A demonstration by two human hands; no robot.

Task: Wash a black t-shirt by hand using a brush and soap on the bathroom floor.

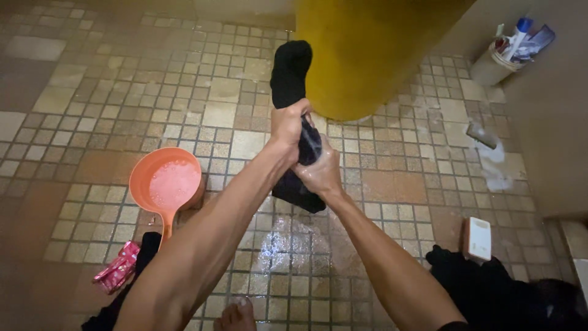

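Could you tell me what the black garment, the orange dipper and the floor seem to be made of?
Black garment: soft woven or knit cloth, apparently wet; it twists and droops between the left hand and right hand.
Orange dipper: probably plastic; smooth, even colour, moulded handle, suds inside.
Floor: small glazed-looking ceramic tiles in tan and brown, with grout lines and a wet sheen.

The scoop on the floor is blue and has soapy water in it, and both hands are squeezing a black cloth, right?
Not quite. In the head view the scoop is orange, not blue. The rest is right: it holds soapy water and sits on the tiled floor, and the left hand and right hand are squeezing a black cloth.
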